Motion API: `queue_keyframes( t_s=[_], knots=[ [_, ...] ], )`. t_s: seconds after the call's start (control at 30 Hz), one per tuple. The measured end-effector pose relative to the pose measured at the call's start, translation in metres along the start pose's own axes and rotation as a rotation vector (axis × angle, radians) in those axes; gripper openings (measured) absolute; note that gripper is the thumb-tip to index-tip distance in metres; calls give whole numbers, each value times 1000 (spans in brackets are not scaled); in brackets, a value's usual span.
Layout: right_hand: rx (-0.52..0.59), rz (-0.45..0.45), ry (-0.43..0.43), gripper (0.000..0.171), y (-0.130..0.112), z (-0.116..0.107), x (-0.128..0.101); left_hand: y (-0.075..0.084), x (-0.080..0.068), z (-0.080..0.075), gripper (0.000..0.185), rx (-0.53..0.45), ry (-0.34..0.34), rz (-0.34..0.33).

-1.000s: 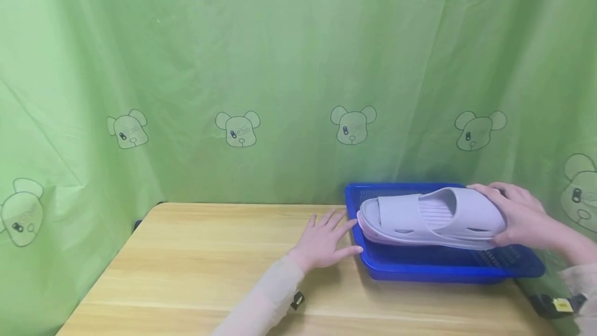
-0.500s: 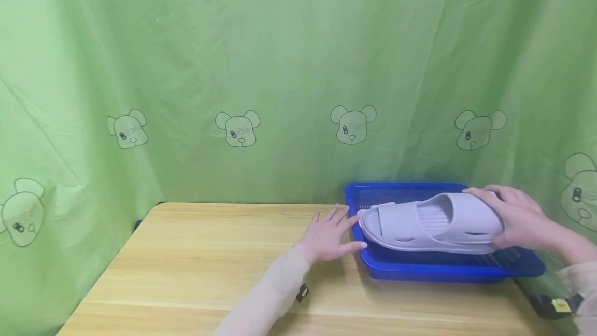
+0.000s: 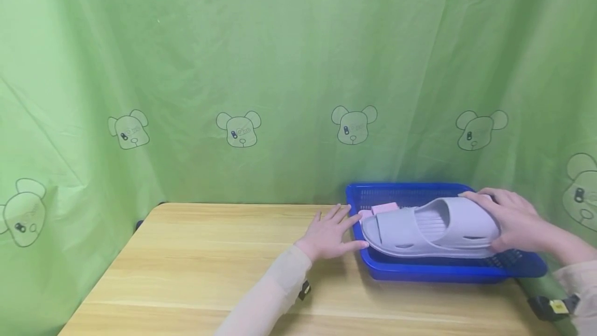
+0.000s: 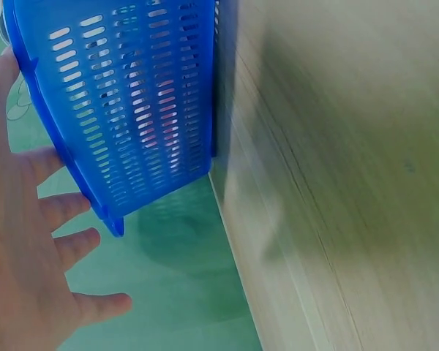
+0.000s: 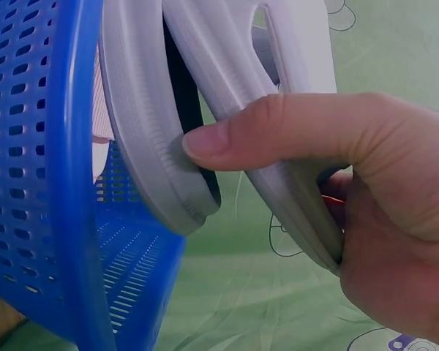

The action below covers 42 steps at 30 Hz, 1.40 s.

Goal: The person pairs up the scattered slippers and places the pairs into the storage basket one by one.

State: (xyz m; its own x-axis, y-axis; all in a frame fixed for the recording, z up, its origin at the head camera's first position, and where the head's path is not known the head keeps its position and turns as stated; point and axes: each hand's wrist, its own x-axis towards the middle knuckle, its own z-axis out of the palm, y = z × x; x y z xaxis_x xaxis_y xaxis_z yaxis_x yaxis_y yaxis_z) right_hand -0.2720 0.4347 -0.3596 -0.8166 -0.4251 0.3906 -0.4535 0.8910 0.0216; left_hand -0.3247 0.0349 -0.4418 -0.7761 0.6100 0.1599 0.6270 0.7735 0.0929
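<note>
The left hand (image 3: pixel 330 236) lay flat with fingers spread on the wooden surface (image 3: pixel 196 268), fingertips against the near left corner of the blue basket (image 3: pixel 448 271). Just right of it, the right hand (image 3: pixel 515 220) gripped the lavender slipper (image 3: pixel 429 228) over the basket, thumb pressed to the sole. Beyond the left fingertips a pink slipper (image 3: pixel 383 207) peeked out beneath the lavender one. A green curtain (image 3: pixel 280 82) hung behind.

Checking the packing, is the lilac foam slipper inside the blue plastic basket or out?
Inside: lilac foam slipper sits within blue plastic basket, gripped by the right hand.
</note>
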Motion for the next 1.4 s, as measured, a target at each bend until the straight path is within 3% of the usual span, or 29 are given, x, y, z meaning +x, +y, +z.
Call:
queue_keyframes(
  t_s=[0.9,1.27,1.4],
  knots=[
    [-11,-13,-79,132,-5,3,-8,-2,-1,5,77,-12,29,8],
    [-112,-31,-79,128,-5,7,-9,-1,0,7,76,-13,24,1],
    [-141,9,-114,128,-7,7,-9,-1,1,9,77,-16,27,2]
  ],
)
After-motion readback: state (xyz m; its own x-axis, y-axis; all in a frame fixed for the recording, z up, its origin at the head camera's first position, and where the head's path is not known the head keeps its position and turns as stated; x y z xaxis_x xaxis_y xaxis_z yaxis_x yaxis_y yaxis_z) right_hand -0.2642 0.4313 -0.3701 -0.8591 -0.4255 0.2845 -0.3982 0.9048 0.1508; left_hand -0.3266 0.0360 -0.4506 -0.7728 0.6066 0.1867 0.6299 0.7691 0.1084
